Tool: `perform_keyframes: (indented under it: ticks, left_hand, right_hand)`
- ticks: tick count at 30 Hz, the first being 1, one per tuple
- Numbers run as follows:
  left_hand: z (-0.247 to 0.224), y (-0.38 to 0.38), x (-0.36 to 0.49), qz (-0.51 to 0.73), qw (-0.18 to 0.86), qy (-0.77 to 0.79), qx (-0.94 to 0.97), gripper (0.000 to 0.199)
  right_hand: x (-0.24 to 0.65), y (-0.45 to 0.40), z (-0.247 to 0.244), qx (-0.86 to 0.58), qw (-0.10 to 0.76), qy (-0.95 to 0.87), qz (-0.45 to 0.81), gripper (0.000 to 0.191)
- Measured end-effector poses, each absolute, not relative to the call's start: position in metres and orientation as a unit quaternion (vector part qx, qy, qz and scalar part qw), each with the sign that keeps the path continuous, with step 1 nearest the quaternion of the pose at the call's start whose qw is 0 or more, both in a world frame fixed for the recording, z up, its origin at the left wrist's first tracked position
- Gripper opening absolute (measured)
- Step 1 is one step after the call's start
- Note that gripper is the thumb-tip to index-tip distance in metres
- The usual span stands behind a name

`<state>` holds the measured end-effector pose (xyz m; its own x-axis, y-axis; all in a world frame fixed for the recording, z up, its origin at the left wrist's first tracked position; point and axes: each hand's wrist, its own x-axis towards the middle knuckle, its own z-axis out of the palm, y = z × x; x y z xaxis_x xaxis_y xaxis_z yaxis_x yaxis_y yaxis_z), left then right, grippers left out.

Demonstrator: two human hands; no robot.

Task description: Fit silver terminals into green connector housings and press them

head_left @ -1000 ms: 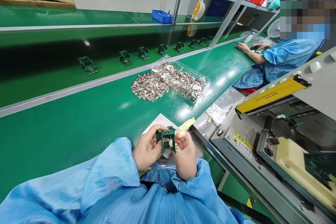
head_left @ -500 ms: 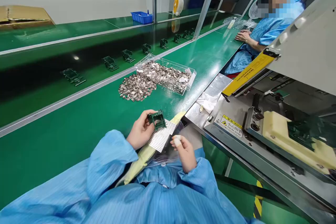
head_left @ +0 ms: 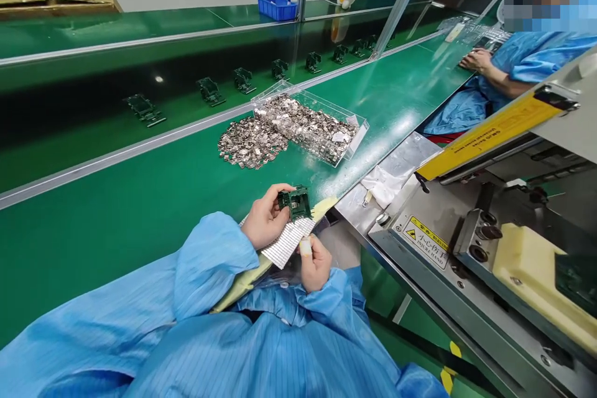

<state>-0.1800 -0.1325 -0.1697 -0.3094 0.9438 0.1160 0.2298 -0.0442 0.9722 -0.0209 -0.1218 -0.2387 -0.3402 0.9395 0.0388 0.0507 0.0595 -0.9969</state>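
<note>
A second ago both hands were at the green housing point(head_left: 297, 202); now only the left hand point(head_left: 265, 217) has it, and the right hand point(head_left: 316, 264) is down apart from it, beside the right edge of the gridded white sheet point(head_left: 282, 249). The housing is over the sheet's far end. The left thumb and fingers are closed on the housing's left side. The right fingers curl in toward the thumb, with a white cover on one digit; whether they pinch anything or touch the sheet, I cannot tell. Beyond the sheet lies a pile of metal pieces point(head_left: 252, 142).
</note>
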Motion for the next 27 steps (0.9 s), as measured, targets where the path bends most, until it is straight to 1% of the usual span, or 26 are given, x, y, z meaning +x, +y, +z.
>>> perform_keyframes:
  ticks: [9,15,18,19,21,22,25,27]
  left_hand:
    - [-0.174,-0.13,-0.182,0.598,0.398,0.551,0.425,0.04]
    - [-0.172,-0.129,-0.183,0.615,0.441,0.526,0.388,0.042]
    - [-0.171,-0.129,-0.184,0.624,0.453,0.512,0.378,0.043]
    - [-0.17,-0.129,-0.183,0.629,0.453,0.507,0.377,0.042]
    - [-0.169,-0.131,-0.182,0.641,0.449,0.498,0.374,0.041]
    - [-0.169,-0.132,-0.18,0.647,0.447,0.493,0.371,0.041]
    - [-0.168,-0.137,-0.173,0.663,0.449,0.482,0.356,0.041]
    - [-0.167,-0.141,-0.166,0.669,0.453,0.472,0.353,0.04]
  right_hand:
    - [0.006,-0.106,-0.24,-0.402,0.266,-0.685,0.546,0.019]
    - [0.009,-0.103,-0.24,-0.429,0.236,-0.68,0.545,0.018]
    - [0.015,-0.103,-0.232,-0.436,0.24,-0.672,0.549,0.01]
    - [0.018,-0.103,-0.227,-0.438,0.245,-0.668,0.55,0.013]
    - [0.027,-0.102,-0.211,-0.443,0.272,-0.648,0.556,0.026]
    - [0.032,-0.102,-0.202,-0.447,0.292,-0.632,0.562,0.028]
    - [0.042,-0.101,-0.173,-0.461,0.348,-0.57,0.584,0.025]
    - [0.04,-0.1,-0.158,-0.47,0.37,-0.543,0.59,0.025]
